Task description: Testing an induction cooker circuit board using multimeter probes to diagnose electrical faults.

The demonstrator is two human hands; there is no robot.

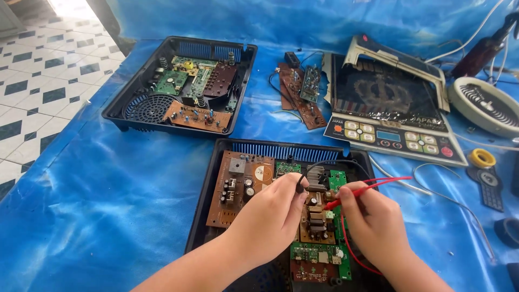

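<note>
My left hand (270,216) pinches a black meter probe (299,187) and presses its tip onto the brown circuit board (238,184) inside the near black plastic case (216,162). Beside it, my right hand (373,221) grips a red meter probe (346,197), its tip touching the components near the board's middle. Red leads (389,180) run off to the right and a black lead (324,162) loops over the case. Smaller green boards (319,254) lie below my hands.
A second open black case (130,103) with several boards stands at the back left. Loose circuit boards (303,92), a broken cooktop glass panel (389,103), a round coil (486,103) and a yellow tape roll (481,158) lie on the blue sheet (108,205). Tiled floor lies left.
</note>
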